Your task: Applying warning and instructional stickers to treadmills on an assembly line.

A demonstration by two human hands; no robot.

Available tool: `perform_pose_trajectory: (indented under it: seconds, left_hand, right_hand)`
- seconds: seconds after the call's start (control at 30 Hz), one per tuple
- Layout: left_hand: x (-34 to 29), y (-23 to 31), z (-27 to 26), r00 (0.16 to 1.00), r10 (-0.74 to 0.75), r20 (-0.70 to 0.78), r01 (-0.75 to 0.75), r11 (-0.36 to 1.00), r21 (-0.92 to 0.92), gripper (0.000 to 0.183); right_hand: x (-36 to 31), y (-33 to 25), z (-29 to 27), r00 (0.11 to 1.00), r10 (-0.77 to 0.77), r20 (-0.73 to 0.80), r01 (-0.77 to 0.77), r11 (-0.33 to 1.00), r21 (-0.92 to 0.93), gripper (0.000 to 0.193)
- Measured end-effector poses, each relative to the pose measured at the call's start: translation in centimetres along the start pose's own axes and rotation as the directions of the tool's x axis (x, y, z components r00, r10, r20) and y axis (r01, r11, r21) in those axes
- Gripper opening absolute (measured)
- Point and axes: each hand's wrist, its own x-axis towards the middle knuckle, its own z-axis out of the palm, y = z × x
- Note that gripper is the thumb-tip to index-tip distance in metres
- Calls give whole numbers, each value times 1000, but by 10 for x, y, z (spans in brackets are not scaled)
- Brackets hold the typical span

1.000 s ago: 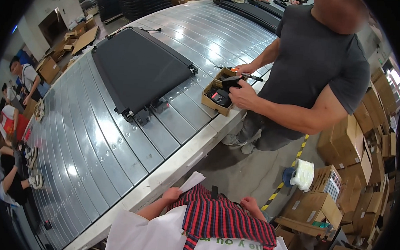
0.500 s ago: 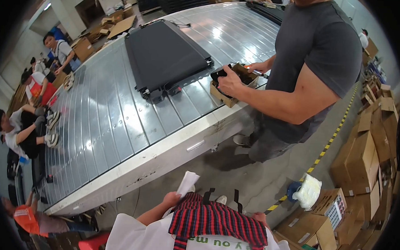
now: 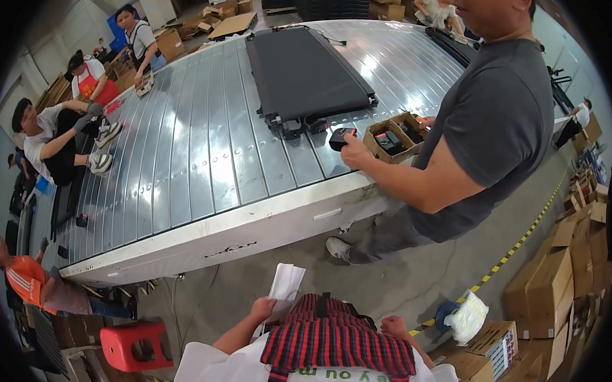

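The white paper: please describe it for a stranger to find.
Below the long metal-topped table, find the striped apron at the picture's bottom. Left of it, the person's left hand grips the paper: a thin white sheet, unlike the bulky white bundle farther right.

Green lettering (image 3: 325, 373) is seen upside down on a white fabric shirt (image 3: 209, 364), between the straps of a red-and-black striped cloth apron (image 3: 333, 342). Dark characters (image 3: 234, 248) are marked on the white side of a long metal-topped table (image 3: 287, 232). A pale printed panel (image 3: 503, 356), too small to be read, is borne by a brown cardboard box (image 3: 480, 345).
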Motion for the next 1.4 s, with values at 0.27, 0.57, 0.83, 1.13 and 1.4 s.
perform_pose_trajectory:
  seconds: [0.27, 0.57, 0.83, 1.13, 1.4]
  left_hand:
    - [-76, -69, -7, 910, -333, 246, 174, 847, 503, 22]
    - [-53, 26, 24, 876, -139, 462, -134, 849, 511, 27]
    - [53, 79, 187, -8, 989, -147, -833, 75, 549, 33]
    - [98, 389, 246, 779, 264, 569, -556, 710, 432, 35]
    - [229, 459, 348, 721, 358, 593, -524, 842, 129, 29]
  right_hand:
    - [-38, 14, 44, 986, -164, 41, 168, 932, -321, 17]
    - [-27, 27, -24, 973, -210, 99, 232, 883, -409, 28]
    - [22, 101, -175, 970, -232, -73, 207, 946, -249, 27]
    - [46, -5, -430, 764, -278, -583, 402, 911, 91, 18]
    - [189, -13, -513, 812, -547, -202, 469, 819, -331, 25]
